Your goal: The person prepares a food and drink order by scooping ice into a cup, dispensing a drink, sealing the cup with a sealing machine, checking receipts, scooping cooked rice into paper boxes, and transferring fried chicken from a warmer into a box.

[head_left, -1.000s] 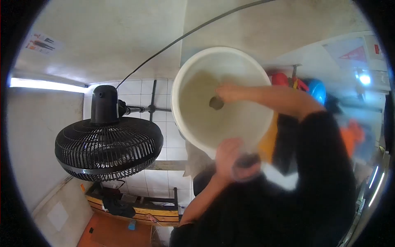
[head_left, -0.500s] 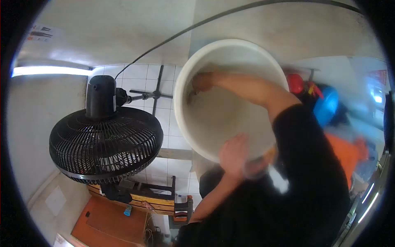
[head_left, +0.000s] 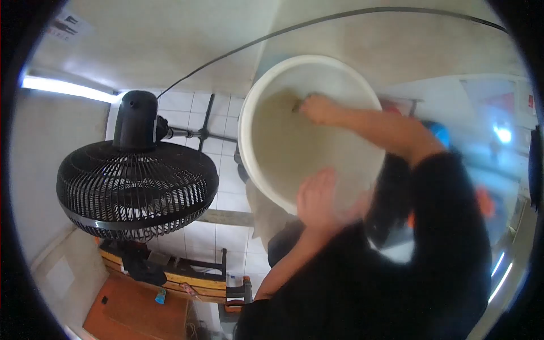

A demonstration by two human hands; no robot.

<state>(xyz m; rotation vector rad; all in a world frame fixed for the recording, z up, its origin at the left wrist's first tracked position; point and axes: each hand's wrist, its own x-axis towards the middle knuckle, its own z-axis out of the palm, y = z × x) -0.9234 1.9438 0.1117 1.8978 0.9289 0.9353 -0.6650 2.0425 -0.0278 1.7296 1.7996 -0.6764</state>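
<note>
A large white round tub stands open in front of me, with a pale, cloudy inside. My right hand reaches into its upper part, fingers closed round a small dark item that I cannot make out. At the near edge, my left hand lies over the tub's rim with its fingers together, pointing inward. Beside its thumb is a blurred, partly see-through shape, too smeared to name.
A black fan stands to the left, its stand behind. A dark cable arcs overhead. A wooden bench and an orange-brown board lie lower left. Blurred blue and orange things are at right.
Inside the tub, my right hand went from the middle to the upper left side, then back to the upper middle. My left hand has stayed at the rim. The view has shifted slightly.
</note>
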